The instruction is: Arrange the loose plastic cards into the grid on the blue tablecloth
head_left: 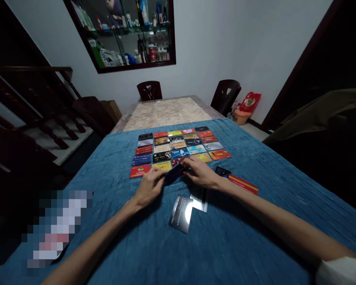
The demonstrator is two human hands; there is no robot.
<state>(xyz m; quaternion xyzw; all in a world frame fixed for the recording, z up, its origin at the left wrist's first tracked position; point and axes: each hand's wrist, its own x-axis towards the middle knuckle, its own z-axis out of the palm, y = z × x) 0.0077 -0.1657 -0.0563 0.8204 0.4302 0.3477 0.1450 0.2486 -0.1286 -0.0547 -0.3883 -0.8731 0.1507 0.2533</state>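
Both my hands meet over a dark card (174, 173) at the near edge of a grid of several coloured cards (178, 147) laid in rows on a blue cloth (255, 221). My left hand (147, 188) pinches the card's left end, fingers closed on it. My right hand (200, 173) holds its right end, fingers curled over it. Just behind my hands lie a grey card (181, 213) and a shiny silver card (199, 201). A red card (243, 184) and a dark card (222, 171) lie by my right wrist.
The cloth covers the near half of a long table; its bare patterned top (166, 113) shows beyond. Two dark chairs (150, 90) stand at the far end. A staircase (32, 118) is on the left, a glass cabinet (127, 31) on the wall.
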